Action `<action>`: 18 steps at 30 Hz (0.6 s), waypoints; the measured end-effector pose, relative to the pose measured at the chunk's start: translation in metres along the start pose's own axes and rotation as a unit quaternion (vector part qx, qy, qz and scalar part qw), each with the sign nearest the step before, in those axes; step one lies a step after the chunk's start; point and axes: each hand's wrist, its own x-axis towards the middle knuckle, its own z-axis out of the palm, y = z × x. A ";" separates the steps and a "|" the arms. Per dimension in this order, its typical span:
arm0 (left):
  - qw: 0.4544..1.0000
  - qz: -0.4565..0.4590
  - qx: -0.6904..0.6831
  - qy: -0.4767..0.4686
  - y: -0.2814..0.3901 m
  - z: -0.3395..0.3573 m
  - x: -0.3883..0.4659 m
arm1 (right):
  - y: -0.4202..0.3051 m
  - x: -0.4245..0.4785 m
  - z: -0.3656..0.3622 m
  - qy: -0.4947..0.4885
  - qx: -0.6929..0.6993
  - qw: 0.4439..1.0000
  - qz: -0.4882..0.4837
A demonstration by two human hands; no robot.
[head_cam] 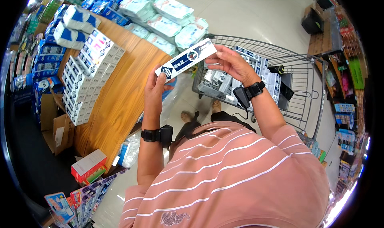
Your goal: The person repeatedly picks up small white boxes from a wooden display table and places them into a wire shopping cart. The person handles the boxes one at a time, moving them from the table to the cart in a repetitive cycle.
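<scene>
A long, slim white-and-navy carton (186,59), shaped like a toothpaste box and bearing writing, is tilted up to the right in front of me. Its lower left end is gripped by my left hand (156,81), with the thumb over the printed face. At the upper right end, my right hand (232,64) holds the carton's edge with its fingertips. Similar cartons form a stepped stack (90,78) on the wooden display table (120,87) to my left. More white-and-navy cartons (222,81) lie in a wire shopping cart (300,78) beyond my right forearm.
Pale green soft packs (168,24) are piled at the table's far end. Blue-and-white packs (73,27) and an opened cardboard box (60,126) line its left side. A red-and-white box (89,165) sits near the front. Stocked shelves (345,78) run along the right.
</scene>
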 end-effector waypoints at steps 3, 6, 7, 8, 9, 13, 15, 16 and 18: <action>1.000 0.012 0.009 0.027 0.006 -0.019 -0.007 | 0.007 0.014 0.020 0.002 -0.022 1.000 0.011; 0.998 0.015 0.015 0.053 0.013 -0.035 -0.014 | 0.016 0.030 0.035 0.017 -0.045 0.999 0.016; 0.998 0.015 0.017 0.061 0.016 -0.039 -0.016 | 0.018 0.034 0.038 0.018 -0.057 0.998 0.023; 0.997 0.019 0.022 0.071 0.017 -0.043 -0.018 | 0.020 0.038 0.041 0.018 -0.070 0.997 0.029; 0.996 0.023 0.027 0.081 0.017 -0.048 -0.020 | 0.022 0.042 0.046 0.019 -0.083 0.996 0.036; 0.993 0.030 0.034 0.111 0.016 -0.065 -0.025 | 0.031 0.056 0.060 0.033 -0.153 0.987 0.046; 0.992 0.039 0.044 0.110 0.016 -0.075 -0.027 | 0.034 0.061 0.069 0.036 -0.171 0.983 0.047; 0.992 0.044 0.049 0.109 0.015 -0.079 -0.028 | 0.035 0.062 0.074 0.035 -0.176 0.983 0.050; 0.991 0.044 0.043 0.121 0.013 -0.087 -0.030 | 0.037 0.066 0.082 0.033 -0.187 0.980 0.057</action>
